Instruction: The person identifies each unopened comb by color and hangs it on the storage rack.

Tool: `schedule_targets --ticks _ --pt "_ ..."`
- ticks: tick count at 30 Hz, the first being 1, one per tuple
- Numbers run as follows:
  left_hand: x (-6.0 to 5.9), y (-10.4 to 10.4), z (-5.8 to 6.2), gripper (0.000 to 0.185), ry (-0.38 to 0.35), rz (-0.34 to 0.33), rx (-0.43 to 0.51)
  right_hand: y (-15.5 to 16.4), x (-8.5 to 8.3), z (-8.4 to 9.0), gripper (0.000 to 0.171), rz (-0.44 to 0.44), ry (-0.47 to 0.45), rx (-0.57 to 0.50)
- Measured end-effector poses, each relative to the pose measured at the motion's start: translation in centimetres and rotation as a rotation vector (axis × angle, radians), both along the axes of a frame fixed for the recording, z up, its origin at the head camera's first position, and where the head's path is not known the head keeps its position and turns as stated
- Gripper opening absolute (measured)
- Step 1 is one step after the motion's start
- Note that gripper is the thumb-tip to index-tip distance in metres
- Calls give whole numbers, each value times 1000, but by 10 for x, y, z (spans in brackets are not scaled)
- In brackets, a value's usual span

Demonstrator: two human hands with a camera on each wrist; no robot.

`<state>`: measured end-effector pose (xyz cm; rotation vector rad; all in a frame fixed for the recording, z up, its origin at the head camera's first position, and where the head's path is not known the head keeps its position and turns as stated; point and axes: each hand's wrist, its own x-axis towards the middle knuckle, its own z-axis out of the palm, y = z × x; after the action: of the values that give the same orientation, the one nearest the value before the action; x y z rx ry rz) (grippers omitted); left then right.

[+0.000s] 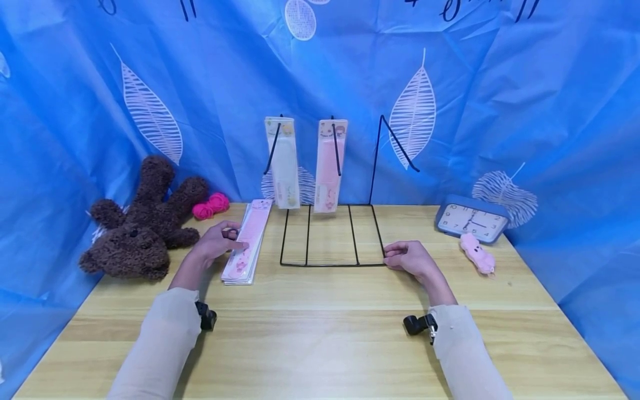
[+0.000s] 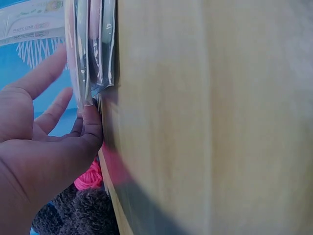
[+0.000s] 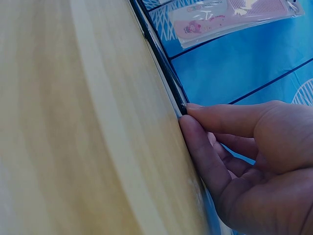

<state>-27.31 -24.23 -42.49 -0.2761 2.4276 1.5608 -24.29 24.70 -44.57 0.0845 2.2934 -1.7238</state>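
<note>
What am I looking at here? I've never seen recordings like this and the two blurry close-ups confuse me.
No machine here: a person works with two bare hands, wearing three cameras. The wide picture comes from the head, looking down at a wooden table. The close-ups come from cameras strapped to each wrist, so the table looks tipped sideways.

The left hand rests on a stack of packaged combs; in the left wrist view its thumb presses against the stack's edge. The right hand pinches the front corner of a black wire rack, as the right wrist view shows closely. Two comb packs, a pale one and a pink one, hang on the rack's hooks.

Around them lie a brown teddy bear, pink yarn, a blue clock and a small pink plush toy.
</note>
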Motion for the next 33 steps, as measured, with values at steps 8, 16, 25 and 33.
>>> schedule_targets --ticks 8,16,25,33 --pt "0 -4 -3 71 8 -12 -28 1 0 0 42 9 5 -4" --pt "2 -14 -4 58 26 12 28 0 -1 -1 43 12 11 -11" --pt "10 -26 5 46 61 83 105 -1 0 -3 42 1 4 -8" --pt "19 -37 17 35 225 141 114 0 -1 -1 42 -4 0 -10"
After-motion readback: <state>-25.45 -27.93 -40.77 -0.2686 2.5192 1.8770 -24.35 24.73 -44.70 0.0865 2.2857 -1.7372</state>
